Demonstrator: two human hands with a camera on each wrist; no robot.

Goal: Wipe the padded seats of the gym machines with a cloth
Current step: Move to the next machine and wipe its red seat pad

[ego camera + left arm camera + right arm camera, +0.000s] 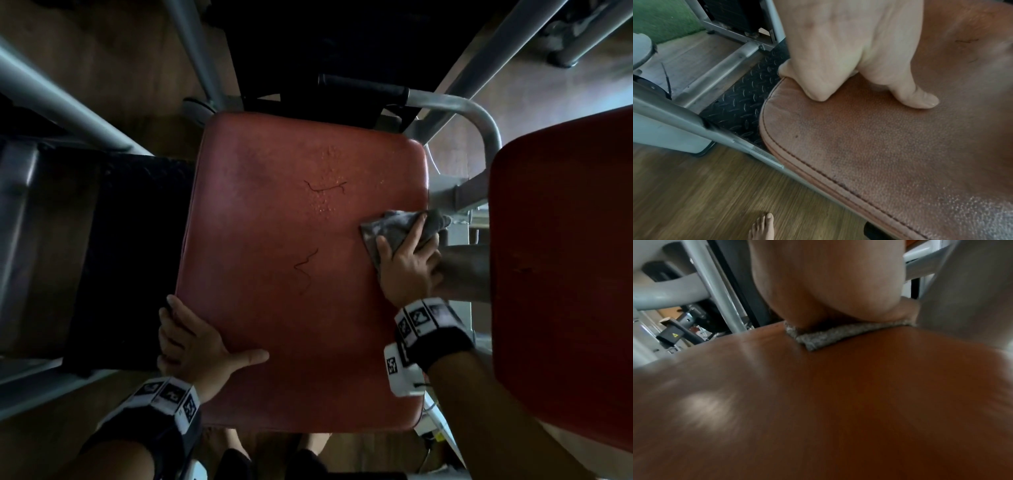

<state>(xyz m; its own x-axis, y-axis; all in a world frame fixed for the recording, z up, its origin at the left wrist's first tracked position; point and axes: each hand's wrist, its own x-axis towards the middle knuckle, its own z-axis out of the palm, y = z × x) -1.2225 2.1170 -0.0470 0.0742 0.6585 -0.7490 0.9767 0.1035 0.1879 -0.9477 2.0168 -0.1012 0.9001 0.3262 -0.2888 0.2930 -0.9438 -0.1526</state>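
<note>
A red padded seat [274,240] fills the middle of the head view, with two thin dark cracks and a patch of droplets [325,202] near its centre. My right hand [407,267] holds a bunched grey cloth [390,228] and presses it on the seat's right edge. In the right wrist view the palm [828,288] bears down on the cloth [838,334] over the blurred seat [818,402]. My left hand [195,339] grips the seat's near-left edge. Its fingers [818,87] curl over the rim and the thumb lies flat on the seat top [879,146].
A second red pad [561,274] stands close on the right, beside my right forearm. Grey frame tubes [479,113] and a black handle grip [363,85] ring the seat's far side. A black tread plate [748,100] lies left of the seat. A bare foot [762,227] stands on the wooden floor.
</note>
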